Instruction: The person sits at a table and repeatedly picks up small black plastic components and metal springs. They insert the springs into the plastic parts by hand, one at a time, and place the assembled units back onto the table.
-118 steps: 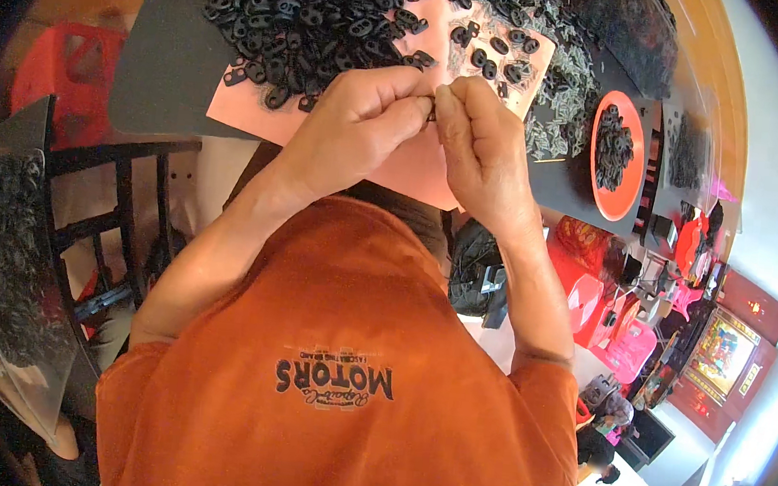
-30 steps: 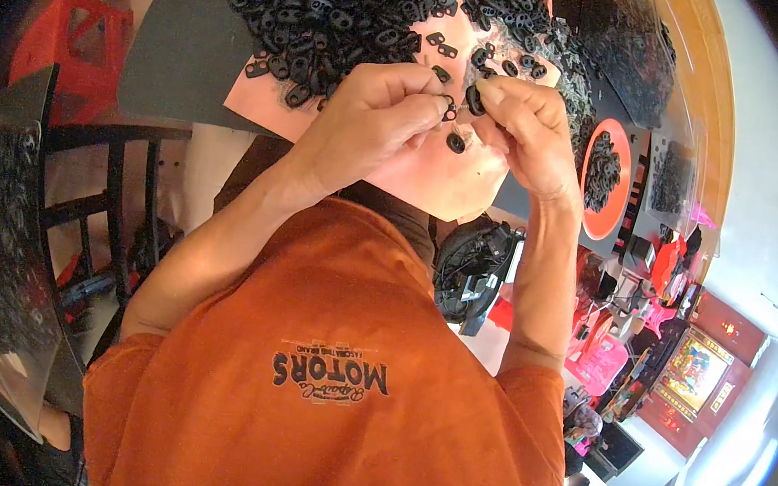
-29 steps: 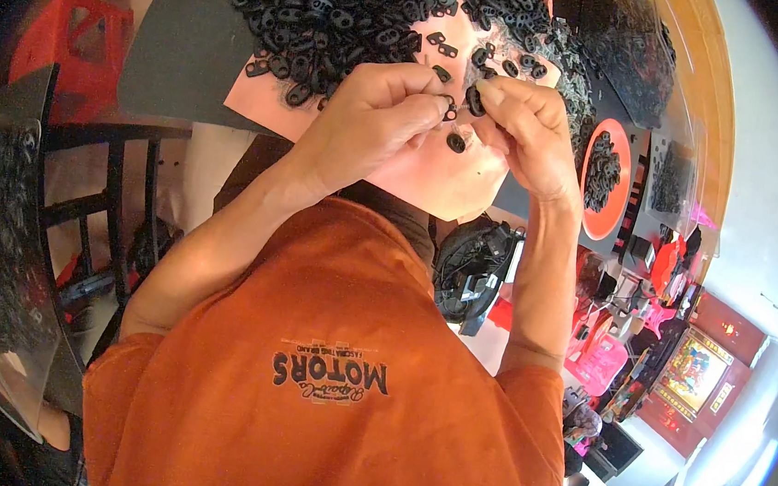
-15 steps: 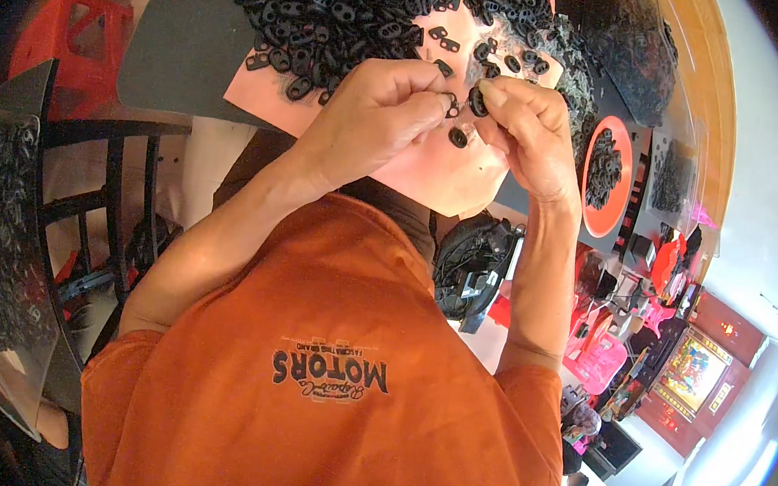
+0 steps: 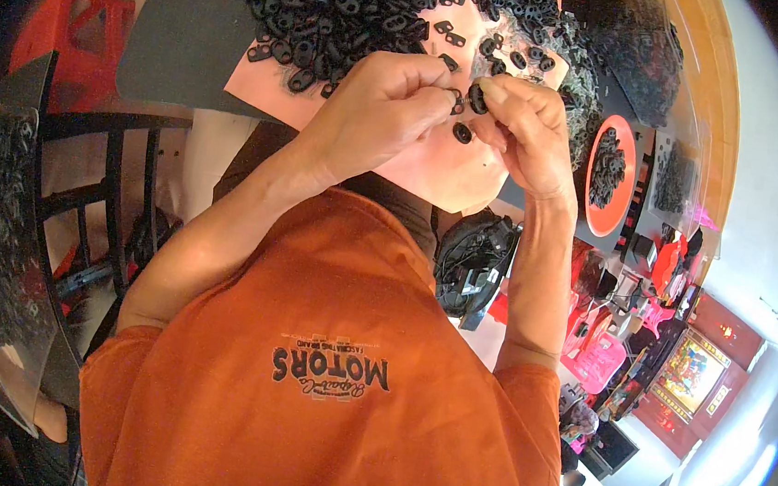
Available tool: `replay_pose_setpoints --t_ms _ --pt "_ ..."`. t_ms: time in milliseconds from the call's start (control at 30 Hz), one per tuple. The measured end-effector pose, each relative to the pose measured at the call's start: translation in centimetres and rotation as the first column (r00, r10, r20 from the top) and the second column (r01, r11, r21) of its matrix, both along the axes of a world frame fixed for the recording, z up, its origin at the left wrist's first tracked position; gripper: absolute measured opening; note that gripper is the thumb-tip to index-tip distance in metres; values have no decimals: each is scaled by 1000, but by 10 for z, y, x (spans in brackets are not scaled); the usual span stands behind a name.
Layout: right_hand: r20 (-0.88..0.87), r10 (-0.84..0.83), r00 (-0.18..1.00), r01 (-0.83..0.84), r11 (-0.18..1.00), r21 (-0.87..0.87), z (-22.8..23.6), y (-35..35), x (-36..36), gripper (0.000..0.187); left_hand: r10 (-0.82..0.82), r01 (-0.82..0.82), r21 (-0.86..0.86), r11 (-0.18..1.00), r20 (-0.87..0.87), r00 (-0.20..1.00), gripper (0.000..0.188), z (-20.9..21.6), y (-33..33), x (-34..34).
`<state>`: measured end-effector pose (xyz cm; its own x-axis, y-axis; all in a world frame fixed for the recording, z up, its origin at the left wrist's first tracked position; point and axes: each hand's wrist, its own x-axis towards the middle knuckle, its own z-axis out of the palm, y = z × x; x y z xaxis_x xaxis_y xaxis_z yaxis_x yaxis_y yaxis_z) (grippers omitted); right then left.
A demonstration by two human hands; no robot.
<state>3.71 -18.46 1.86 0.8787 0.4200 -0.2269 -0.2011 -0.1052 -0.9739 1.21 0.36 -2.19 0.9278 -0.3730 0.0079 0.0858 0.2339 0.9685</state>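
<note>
My left hand point(image 5: 387, 109) is closed, pinching a small black two-holed piece point(image 5: 458, 102) between thumb and forefinger. Close beside it, my right hand point(image 5: 536, 131) pinches a black oval piece point(image 5: 477, 99) with its holes partly covered by the fingers. Both pieces are held above a pink sheet point(image 5: 441, 178). Just below the fingertips lies another black oval piece point(image 5: 461, 133). A big heap of similar black two-holed pieces point(image 5: 335, 16) covers the sheet's far left. Several loose ones, such as a black oval piece point(image 5: 518, 60), are scattered beyond my hands.
To the right stands an orange-red round tray point(image 5: 608, 230) holding black pieces. Behind it is a clear bag of black parts point(image 5: 636, 61). A red stool point(image 5: 74, 40) and a black chair frame point(image 5: 116, 191) stand at left. A black bag point(image 5: 471, 259) is below the table edge.
Both hands keep their pinches and have barely moved. The pink sheet and its pieces appear shifted very slightly in the view.
</note>
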Motion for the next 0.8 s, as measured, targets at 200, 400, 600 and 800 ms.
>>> replay_pose_setpoints --t_ms 200,400,600,800 --pt "26 -37 999 39 992 -119 6 4 -5 22 -22 22 -10 1000 -20 1000 18 -1 0 -1" --pt "172 16 985 32 962 -270 16 17 -14 25 -41 42 24 999 -7 999 16 -3 1 0" --pt "166 3 986 44 959 -282 14 17 -16 30 -60 60 7 998 -14 998 15 -3 1 -1" --pt "320 64 945 80 904 -419 13 21 -19 33 -17 17 12 1000 11 1000 19 -3 1 -2"
